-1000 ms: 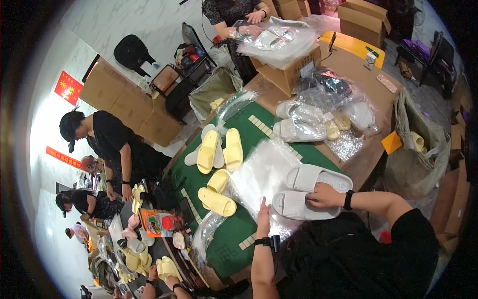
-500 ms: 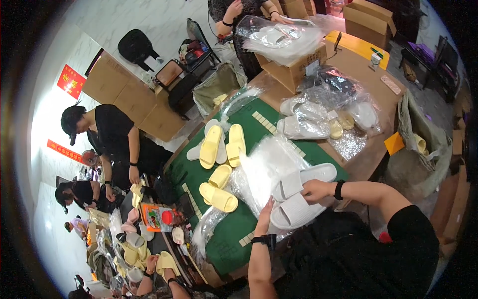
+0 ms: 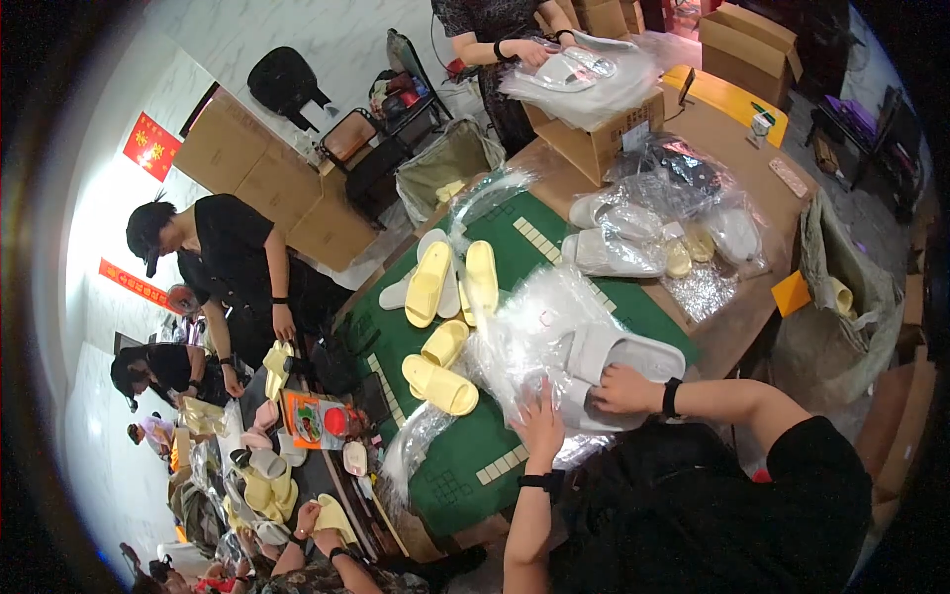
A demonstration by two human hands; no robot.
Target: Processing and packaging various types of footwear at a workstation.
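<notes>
A pair of light grey slippers (image 3: 648,354) lies at the near edge of the green mat (image 3: 435,500), toe ends inside a clear plastic bag (image 3: 549,312). My right hand (image 3: 625,390) is closed on the slippers, its fingers curled at the strap opening. Spread fingers of my left hand (image 3: 539,424) rest on the bag's near side, beside the slippers. Left of the bag lie yellow slippers (image 3: 440,384), with another yellow pair (image 3: 428,285) farther off, partly on top of grey ones.
Bagged slippers (image 3: 618,252) lie at the mat's far right. Beyond them stands a cardboard box (image 3: 584,148) topped with plastic bags, where a co-worker's hands (image 3: 529,51) work. A sack (image 3: 841,327) stands at right. Other people handle slippers along the left table.
The slippers' toe ends have gone into the plastic bag. My left hand has let go of the slipper's side and opened over the bag. The far co-worker's hands have moved onto the bags.
</notes>
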